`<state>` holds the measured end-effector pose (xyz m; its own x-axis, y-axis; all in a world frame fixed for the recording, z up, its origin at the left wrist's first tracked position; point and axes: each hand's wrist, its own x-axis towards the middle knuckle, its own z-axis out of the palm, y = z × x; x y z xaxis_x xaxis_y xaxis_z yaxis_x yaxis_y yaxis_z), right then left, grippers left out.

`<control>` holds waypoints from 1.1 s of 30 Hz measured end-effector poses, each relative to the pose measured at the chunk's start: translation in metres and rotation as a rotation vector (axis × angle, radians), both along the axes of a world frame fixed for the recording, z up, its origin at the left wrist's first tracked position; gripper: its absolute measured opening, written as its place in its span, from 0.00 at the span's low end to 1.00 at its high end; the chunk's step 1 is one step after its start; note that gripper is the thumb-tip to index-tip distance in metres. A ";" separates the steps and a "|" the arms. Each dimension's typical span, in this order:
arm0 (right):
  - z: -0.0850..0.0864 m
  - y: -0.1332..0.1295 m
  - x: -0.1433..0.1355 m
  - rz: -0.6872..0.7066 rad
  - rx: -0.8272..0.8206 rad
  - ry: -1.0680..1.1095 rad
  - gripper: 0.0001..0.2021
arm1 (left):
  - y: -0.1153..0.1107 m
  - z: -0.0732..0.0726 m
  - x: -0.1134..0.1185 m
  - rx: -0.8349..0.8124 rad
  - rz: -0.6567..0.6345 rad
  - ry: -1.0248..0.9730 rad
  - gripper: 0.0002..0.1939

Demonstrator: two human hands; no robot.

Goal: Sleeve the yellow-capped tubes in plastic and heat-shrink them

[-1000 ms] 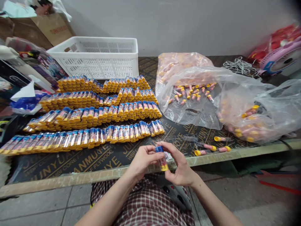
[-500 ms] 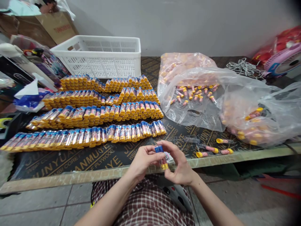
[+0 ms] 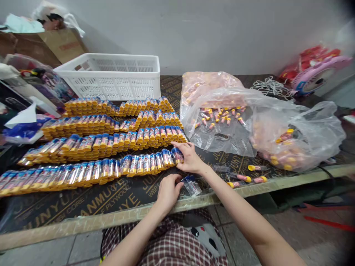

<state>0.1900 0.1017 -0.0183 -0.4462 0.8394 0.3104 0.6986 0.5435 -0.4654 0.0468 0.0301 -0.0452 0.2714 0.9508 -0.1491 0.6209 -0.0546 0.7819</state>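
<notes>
My right hand (image 3: pixel 190 158) has its fingers around a small tube (image 3: pixel 176 155) with a blue printed top and yellow bottom, at the right end of the front row of tubes (image 3: pixel 105 170). Below it, my left hand (image 3: pixel 168 190) rests low over the table with curled fingers. Its thumb and fingertips come up to a small pile of flat clear sleeves with blue ends (image 3: pixel 193 186); whether they pinch one is hidden. Loose yellow-capped tubes with pink contents (image 3: pixel 240 177) lie to the right of my hands.
Stacked rows of wrapped tubes (image 3: pixel 83 144) fill the left side, before a white plastic crate (image 3: pixel 111 83). Clear bags (image 3: pixel 294 136) of yellow-capped tubes lie on the right. Behind them are a white cable (image 3: pixel 270 87) and a pink fan (image 3: pixel 318 77). The table's front edge (image 3: pixel 111 216) runs before me.
My right hand has carried the tube from between both hands to the right end of the front row. My left hand has let go of it and lowered to the sleeves. The view has shifted slightly.
</notes>
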 end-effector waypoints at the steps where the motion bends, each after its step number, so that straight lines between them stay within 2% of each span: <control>1: 0.000 0.002 -0.003 0.011 0.001 -0.052 0.39 | 0.000 -0.001 0.004 0.026 -0.023 0.080 0.08; 3: 0.005 -0.001 -0.002 0.017 0.022 -0.132 0.39 | 0.000 -0.001 0.011 0.053 -0.044 0.216 0.09; 5: 0.013 -0.010 0.011 -0.027 0.050 -0.175 0.39 | 0.000 0.000 0.016 0.063 -0.057 0.305 0.08; 7: 0.022 -0.023 0.040 -0.149 0.048 -0.218 0.37 | 0.002 0.000 0.016 0.068 -0.061 0.326 0.05; 10: 0.027 -0.047 0.102 -0.422 -0.064 -0.394 0.27 | 0.003 -0.002 0.015 0.073 -0.059 0.285 0.05; 13: 0.019 -0.070 0.161 -0.559 -0.325 -0.700 0.14 | 0.001 -0.003 0.014 0.078 -0.059 0.269 0.06; 14: 0.014 -0.076 0.175 -0.579 -0.356 -0.723 0.10 | 0.001 -0.003 0.014 0.078 -0.055 0.262 0.06; 16: 0.005 -0.085 0.194 -0.591 -0.392 -0.739 0.05 | 0.000 -0.003 0.014 0.076 -0.039 0.238 0.03; 19: -0.002 -0.094 0.207 -0.559 -0.393 -0.704 0.05 | 0.000 -0.003 0.014 0.107 -0.002 0.188 0.03; 22: 0.001 -0.100 0.208 -0.563 -0.346 -0.514 0.05 | 0.001 -0.005 0.014 0.108 0.052 0.083 0.05; 25: 0.012 -0.106 0.189 -0.601 -0.295 -0.154 0.07 | 0.001 -0.006 0.013 -0.017 0.122 -0.214 0.06; 29: 0.028 -0.115 0.127 -0.529 -0.268 0.255 0.12 | 0.000 0.005 0.009 -0.308 0.309 -0.687 0.10; 33: 0.030 -0.125 0.062 -0.518 -0.142 0.475 0.10 | -0.001 0.026 -0.001 -0.502 0.453 -0.943 0.18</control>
